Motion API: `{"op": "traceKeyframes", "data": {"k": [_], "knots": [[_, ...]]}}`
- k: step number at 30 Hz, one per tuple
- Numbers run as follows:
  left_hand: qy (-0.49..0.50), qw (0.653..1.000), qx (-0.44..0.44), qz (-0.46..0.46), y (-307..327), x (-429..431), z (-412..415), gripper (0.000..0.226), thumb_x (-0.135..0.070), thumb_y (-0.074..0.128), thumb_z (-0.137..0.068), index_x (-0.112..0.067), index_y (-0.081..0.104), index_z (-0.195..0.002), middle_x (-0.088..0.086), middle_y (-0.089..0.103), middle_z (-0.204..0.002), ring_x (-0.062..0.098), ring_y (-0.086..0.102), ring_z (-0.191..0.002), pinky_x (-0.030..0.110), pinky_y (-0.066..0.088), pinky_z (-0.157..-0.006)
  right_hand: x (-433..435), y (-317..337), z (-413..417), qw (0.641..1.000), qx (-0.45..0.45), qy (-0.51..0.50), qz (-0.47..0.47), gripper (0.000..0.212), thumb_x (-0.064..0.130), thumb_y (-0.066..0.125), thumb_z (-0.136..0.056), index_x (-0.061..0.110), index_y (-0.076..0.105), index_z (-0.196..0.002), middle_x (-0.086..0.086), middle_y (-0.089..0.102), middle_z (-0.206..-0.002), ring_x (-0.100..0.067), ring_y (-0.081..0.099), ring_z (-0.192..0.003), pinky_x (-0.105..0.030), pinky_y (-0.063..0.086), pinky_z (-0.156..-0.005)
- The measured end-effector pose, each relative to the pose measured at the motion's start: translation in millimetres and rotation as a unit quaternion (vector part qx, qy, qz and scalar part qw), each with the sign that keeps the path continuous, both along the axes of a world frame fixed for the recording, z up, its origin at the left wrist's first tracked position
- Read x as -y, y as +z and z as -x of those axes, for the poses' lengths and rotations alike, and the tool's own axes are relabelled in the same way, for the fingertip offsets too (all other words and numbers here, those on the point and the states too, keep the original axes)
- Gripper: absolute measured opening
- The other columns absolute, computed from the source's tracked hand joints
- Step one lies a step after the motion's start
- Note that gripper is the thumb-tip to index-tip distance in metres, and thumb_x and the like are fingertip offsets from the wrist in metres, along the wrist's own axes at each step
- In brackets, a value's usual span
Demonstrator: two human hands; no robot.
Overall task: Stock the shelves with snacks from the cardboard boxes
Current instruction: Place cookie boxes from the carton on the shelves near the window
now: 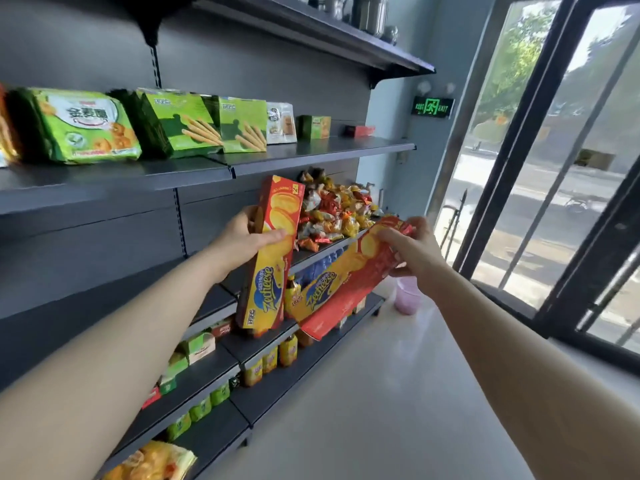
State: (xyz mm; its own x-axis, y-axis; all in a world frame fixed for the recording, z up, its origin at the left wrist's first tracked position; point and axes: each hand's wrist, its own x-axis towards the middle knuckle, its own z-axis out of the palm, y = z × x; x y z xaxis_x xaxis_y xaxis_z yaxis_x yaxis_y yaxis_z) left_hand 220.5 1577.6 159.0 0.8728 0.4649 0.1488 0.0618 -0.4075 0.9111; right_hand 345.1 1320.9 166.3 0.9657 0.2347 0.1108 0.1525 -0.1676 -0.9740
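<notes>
**As Two Cracker Boxes Hang Before the Shelves**

While the person faces the dark metal shelving, each hand has a long red-and-yellow cheese cracker box in it. The left hand (242, 237) has its grip clamped on the left cracker box (273, 271), thumb across the printed front and fingers behind the edge. That box stands nearly upright in the air, in front of the shelf edge and just left of a heap of wrapped sweets (332, 209). The right hand (412, 251) has its grip closed on the upper end of the right cracker box (343, 289), fingers curled over the top. This box slants down to the left, and its lower end comes close beside the bottom of the upright one.

The sweets lie piled on the sweets shelf (322, 252). One level up, the middle shelf (311, 154) carries green biscuit-stick boxes (183, 123) and a green biscuit pack (83, 126), with smaller packets further right. Lower shelves hold rows of yellow drink bottles (273, 358). Past the end of the shelving a pink bucket (407, 296) stands on the pale floor (363, 393), a green exit sign (433, 107) glows on the wall, and a tall dark-framed window (519, 168) looks onto a street.
</notes>
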Motion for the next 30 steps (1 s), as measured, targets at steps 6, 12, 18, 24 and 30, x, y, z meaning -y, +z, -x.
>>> {"op": "traceKeyframes", "data": {"k": [6, 12, 18, 24, 30], "knots": [[0.048, 0.999, 0.005, -0.012, 27.7, -8.7, -109.8, 0.055, -0.041, 0.076, -0.082, -0.018, 0.053, -0.127, 0.0, 0.068, -0.114, 0.015, 0.066, -0.093, 0.032, 0.052, -0.082, -6.8, 25.5, -132.3, 0.999, -0.014, 0.039, 0.003, 0.036, 0.029, 0.074, -0.083, 0.036, 0.065, -0.117, -0.002, 0.066, -0.097, -0.016, 0.068, -0.07, -0.026, 0.054, -0.047], [0.071, 0.996, 0.038, -0.026, 54.7, -24.6, -222.3, 0.05, -0.045, 0.072, -0.085, -0.021, 0.055, -0.126, -0.002, 0.067, -0.113, 0.011, 0.065, -0.09, 0.027, 0.049, -0.075, -33.6, 40.3, -264.0, 0.998, -0.011, 0.036, -0.041, 0.032, 0.044, 0.079, -0.08, 0.026, 0.063, -0.102, -0.01, 0.073, -0.097, -0.021, 0.075, -0.069, -0.04, 0.062, -0.059], [0.11, 0.99, 0.068, -0.052, 82.2, -65.4, -344.3, 0.054, -0.063, 0.072, -0.075, -0.029, 0.063, -0.115, -0.009, 0.07, -0.107, 0.017, 0.066, -0.101, 0.038, 0.051, -0.097, -84.3, 66.5, -405.0, 0.983, -0.001, 0.065, -0.173, 0.057, 0.053, 0.073, -0.084, 0.009, 0.053, -0.116, -0.015, 0.071, -0.104, -0.026, 0.076, -0.082, -0.033, 0.062, -0.06], [0.148, 0.985, 0.073, -0.041, 102.1, -107.6, -453.3, 0.072, -0.079, 0.068, -0.053, -0.033, 0.067, -0.108, -0.01, 0.073, -0.105, 0.017, 0.069, -0.099, 0.041, 0.05, -0.1, -148.0, 81.0, -540.3, 0.966, -0.005, 0.095, -0.241, 0.054, 0.033, 0.075, -0.088, 0.001, 0.046, -0.122, -0.019, 0.067, -0.112, -0.025, 0.074, -0.095, -0.032, 0.062, -0.072], [0.17, 0.981, 0.084, -0.047, 112.5, -123.9, -555.6, 0.059, -0.07, 0.071, -0.066, -0.029, 0.066, -0.109, -0.006, 0.075, -0.101, 0.019, 0.07, -0.098, 0.036, 0.049, -0.096, -204.3, 64.6, -670.5, 0.986, 0.029, 0.088, -0.142, 0.057, 0.02, 0.074, -0.079, 0.018, 0.037, -0.123, -0.01, 0.057, -0.121, -0.024, 0.065, -0.105, -0.044, 0.059, -0.09]]}}
